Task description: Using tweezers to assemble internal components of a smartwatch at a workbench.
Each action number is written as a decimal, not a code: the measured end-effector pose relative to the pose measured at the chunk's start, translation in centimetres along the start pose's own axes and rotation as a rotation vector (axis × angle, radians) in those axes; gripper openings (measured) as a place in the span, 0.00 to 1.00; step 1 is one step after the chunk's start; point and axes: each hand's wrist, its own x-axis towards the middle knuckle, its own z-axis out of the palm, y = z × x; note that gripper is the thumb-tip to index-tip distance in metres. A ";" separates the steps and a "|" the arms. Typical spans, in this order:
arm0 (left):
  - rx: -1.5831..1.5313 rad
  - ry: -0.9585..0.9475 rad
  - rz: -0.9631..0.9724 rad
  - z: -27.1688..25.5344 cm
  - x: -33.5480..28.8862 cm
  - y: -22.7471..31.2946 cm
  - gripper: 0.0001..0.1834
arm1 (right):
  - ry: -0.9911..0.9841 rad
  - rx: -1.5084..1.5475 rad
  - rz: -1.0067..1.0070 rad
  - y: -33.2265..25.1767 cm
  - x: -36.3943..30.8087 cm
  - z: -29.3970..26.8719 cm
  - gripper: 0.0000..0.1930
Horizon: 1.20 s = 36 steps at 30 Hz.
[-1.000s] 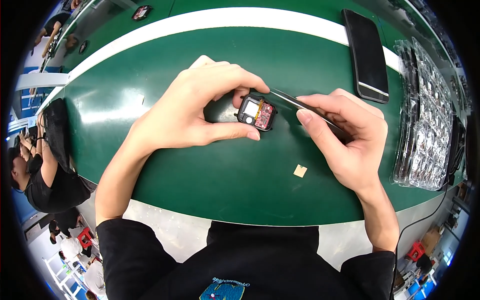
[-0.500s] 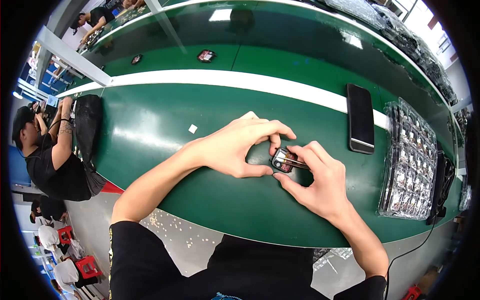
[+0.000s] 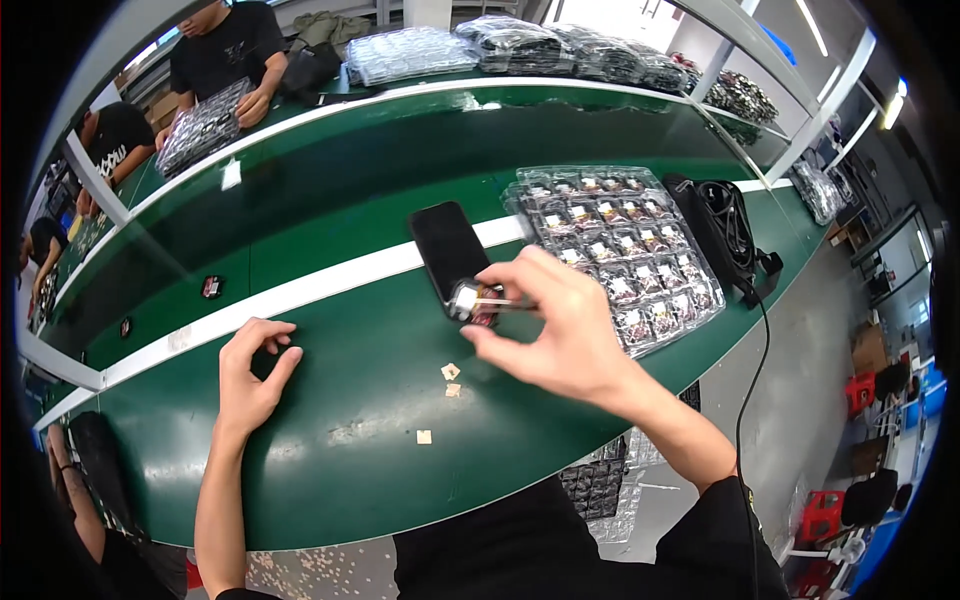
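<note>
My right hand (image 3: 560, 325) is raised over the green table, fingers closed around a small black electronic module (image 3: 466, 300) with a white square face and reddish parts. A thin pair of metal tweezers (image 3: 512, 304) is also in that hand, its tips across the module. Behind the module lies a black phone (image 3: 446, 246), partly covered by it. My left hand (image 3: 252, 380) rests on the table further left, empty, with its thumb and loosely bent fingers apart. Between the hands lie a few small cream square pieces (image 3: 424, 437).
Stacked clear plastic trays (image 3: 625, 255) with several modules stand at the right, beside a black cable bundle (image 3: 728, 225). Another module (image 3: 212, 287) lies beyond the white strip (image 3: 300, 294). Across the bench a person (image 3: 230, 60) holds a tray. Red stools (image 3: 822, 515) stand on the floor.
My view has turned to the right. My right hand has carried the module and tweezers toward the trays and phone. My left hand has let go of the module and moved apart.
</note>
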 end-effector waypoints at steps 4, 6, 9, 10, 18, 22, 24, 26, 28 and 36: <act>0.164 0.110 0.004 -0.9 0.9 -1.8 0.13 | 0.126 -0.284 0.177 5.7 -0.7 -6.5 0.21; 0.423 0.148 0.034 -1.8 1.6 -3.6 0.16 | 0.148 -0.391 0.327 8.4 -1.4 -9.3 0.22; 0.589 0.195 -0.115 -2.4 3.4 -7.2 0.28 | 0.239 -0.459 0.374 11.7 -3.1 -12.2 0.25; 0.689 0.228 -0.153 -3.2 3.6 -8.6 0.32 | 0.237 -0.466 0.398 12.0 -3.2 -12.3 0.25; 0.513 0.158 -0.296 -3.9 5.6 -12.0 0.28 | 0.188 -0.677 0.465 11.7 -2.4 -13.6 0.33; 0.398 0.185 -0.214 -3.5 5.4 -11.1 0.26 | 0.282 -0.122 0.487 9.1 -0.8 -14.8 0.16; 0.273 0.186 -0.121 -1.6 5.3 -8.3 0.27 | 0.283 -0.037 0.339 9.1 -1.0 -13.7 0.12; 0.222 0.099 0.006 -0.9 3.1 -3.4 0.27 | 0.205 0.012 0.338 5.8 -0.7 -11.8 0.13; 0.187 -0.004 0.056 1.0 1.4 -1.0 0.28 | 0.052 0.168 0.366 3.3 0.0 -8.8 0.14; 0.150 -0.104 0.199 2.0 -0.4 3.0 0.30 | -0.274 0.265 0.106 -2.8 0.2 0.7 0.11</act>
